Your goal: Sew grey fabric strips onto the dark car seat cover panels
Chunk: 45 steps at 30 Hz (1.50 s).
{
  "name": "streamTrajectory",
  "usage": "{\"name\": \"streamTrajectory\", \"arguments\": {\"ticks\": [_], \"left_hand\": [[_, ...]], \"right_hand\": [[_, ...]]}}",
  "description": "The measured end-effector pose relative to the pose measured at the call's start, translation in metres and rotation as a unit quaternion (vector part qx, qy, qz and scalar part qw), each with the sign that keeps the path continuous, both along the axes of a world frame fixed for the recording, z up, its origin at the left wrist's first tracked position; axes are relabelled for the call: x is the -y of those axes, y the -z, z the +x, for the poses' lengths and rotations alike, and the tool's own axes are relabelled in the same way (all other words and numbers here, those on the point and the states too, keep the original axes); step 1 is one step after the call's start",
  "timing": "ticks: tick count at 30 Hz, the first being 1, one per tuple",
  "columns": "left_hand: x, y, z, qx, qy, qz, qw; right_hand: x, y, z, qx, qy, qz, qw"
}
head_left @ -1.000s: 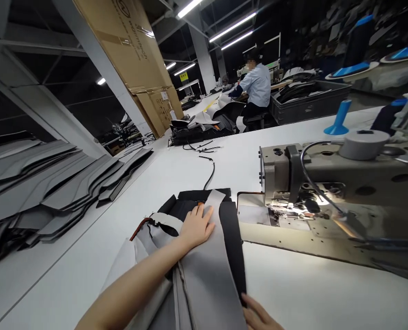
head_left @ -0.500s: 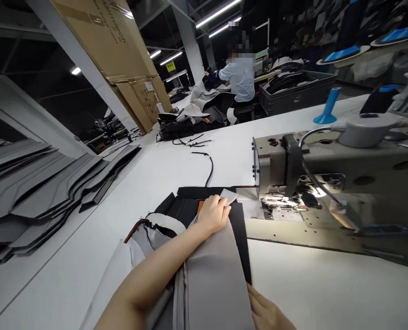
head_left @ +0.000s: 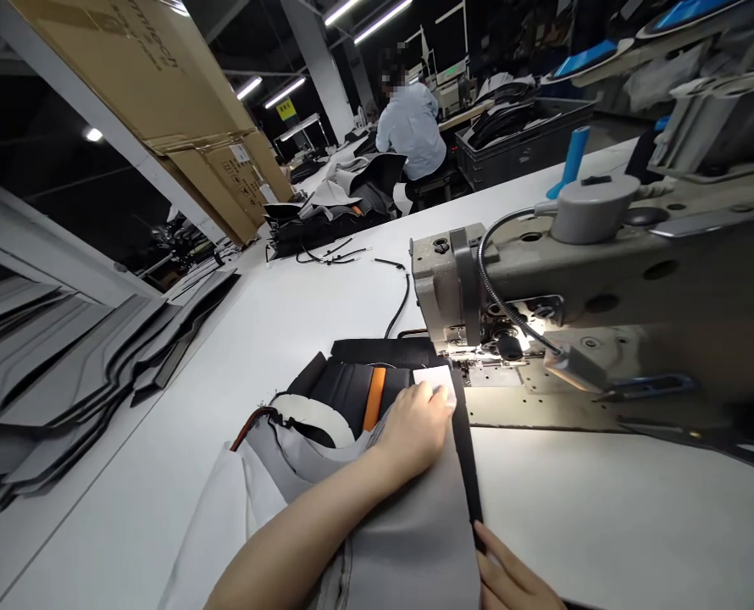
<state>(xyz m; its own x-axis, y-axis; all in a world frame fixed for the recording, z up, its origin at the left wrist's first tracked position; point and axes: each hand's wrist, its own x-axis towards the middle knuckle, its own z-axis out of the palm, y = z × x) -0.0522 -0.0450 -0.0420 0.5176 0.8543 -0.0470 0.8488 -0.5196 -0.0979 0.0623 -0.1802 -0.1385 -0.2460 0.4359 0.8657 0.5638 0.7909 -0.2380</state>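
In the head view a sewn piece of grey fabric [head_left: 415, 517] with black backing lies on the white table, left of the sewing machine [head_left: 510, 280]. My left hand [head_left: 418, 424] is closed on its far end, fingers curled by a pale flap [head_left: 437, 377] near the needle area. Along the piece's right side runs a black edge strip [head_left: 466, 457]. My right hand [head_left: 513, 572] holds that edge near the bottom of the view; some fingertips are hidden by the fabric. An orange strip [head_left: 374, 398] and black padded sections show beyond my left wrist.
Stacked grey panels [head_left: 97, 356] lie on the left. Black cords [head_left: 402, 296] and a dark fabric pile [head_left: 332, 212] are farther back. A blue cone [head_left: 568, 165] stands behind the machine. Beyond are cardboard [head_left: 141, 76], a grey crate [head_left: 517, 144] and a seated person [head_left: 412, 127].
My left hand and the fabric's far end have shifted right, closer to the machine's needle area. More of the orange strip shows. The whole view has turned slightly; my right hand stays at the edge.
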Motion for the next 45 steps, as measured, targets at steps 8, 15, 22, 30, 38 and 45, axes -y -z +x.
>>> {"name": "streamTrajectory", "arguments": {"ticks": [8, 15, 22, 30, 38, 45], "left_hand": [[0.002, 0.005, 0.015, 0.0, 0.026, 0.023, 0.999], [-0.008, -0.004, 0.014, -0.001, 0.07, -0.012, 0.998], [-0.006, -0.006, 0.019, -0.018, 0.076, -0.013, 0.997], [-0.008, -0.004, 0.024, -0.005, 0.066, 0.002, 0.998], [-0.014, 0.0, 0.029, -0.013, 0.078, 0.011, 0.997], [-0.01, 0.005, 0.03, -0.032, 0.061, 0.007, 0.998]], "right_hand": [[0.002, 0.011, 0.002, -0.044, 0.006, -0.013, 0.999], [-0.001, -0.001, 0.002, -0.051, 0.011, -0.006, 0.999], [0.001, 0.001, 0.01, -0.009, 0.006, -0.016, 1.0], [0.004, 0.01, 0.013, -0.011, -0.013, -0.041, 0.999], [-0.002, 0.012, 0.021, 0.015, -0.041, -0.029, 0.999], [0.002, 0.002, 0.024, -0.005, -0.044, -0.067, 0.997]]}}
